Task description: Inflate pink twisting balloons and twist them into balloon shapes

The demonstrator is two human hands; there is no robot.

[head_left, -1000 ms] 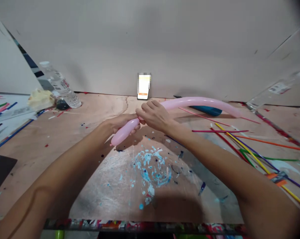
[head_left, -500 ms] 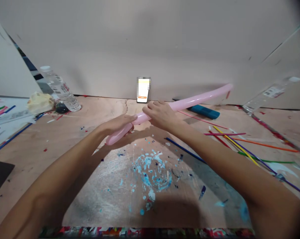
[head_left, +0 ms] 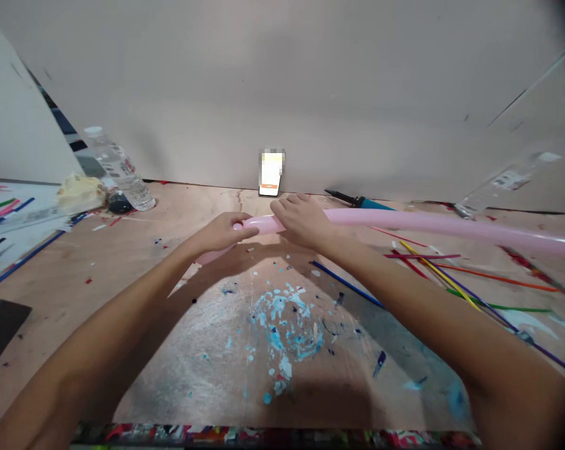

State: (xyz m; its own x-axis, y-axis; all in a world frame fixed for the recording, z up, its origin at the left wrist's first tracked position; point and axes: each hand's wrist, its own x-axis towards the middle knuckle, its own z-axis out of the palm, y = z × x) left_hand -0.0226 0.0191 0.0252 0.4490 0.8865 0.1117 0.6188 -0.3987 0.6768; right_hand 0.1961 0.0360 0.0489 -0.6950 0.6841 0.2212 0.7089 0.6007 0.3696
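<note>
A long, inflated pink modelling balloon [head_left: 432, 226] stretches from my hands off to the right edge of the view. My left hand [head_left: 224, 232] is closed around it near its left end, thumb on top; a short pink stretch hangs below and left of that hand, partly hidden. Just to the right, my right hand [head_left: 304, 220] grips the same balloon from above, its fingers bent over the far side. Between the two hands a short length of balloon shows. Both hands are raised over the middle of the table [head_left: 193, 369].
A phone [head_left: 271, 172] leans on the back wall. Behind the balloon lies a blue and black hand pump [head_left: 362, 201]. Water bottles stand tilted at left [head_left: 123, 172] and right [head_left: 502, 181]. Uninflated balloons, among them a yellow one [head_left: 446, 281], lie at right. Blue paint flecks mark the table.
The balloon's long right part has swung down and toward me, uncovering the pump's nozzle. My left hand has turned, and the short left end has tipped further under it.
</note>
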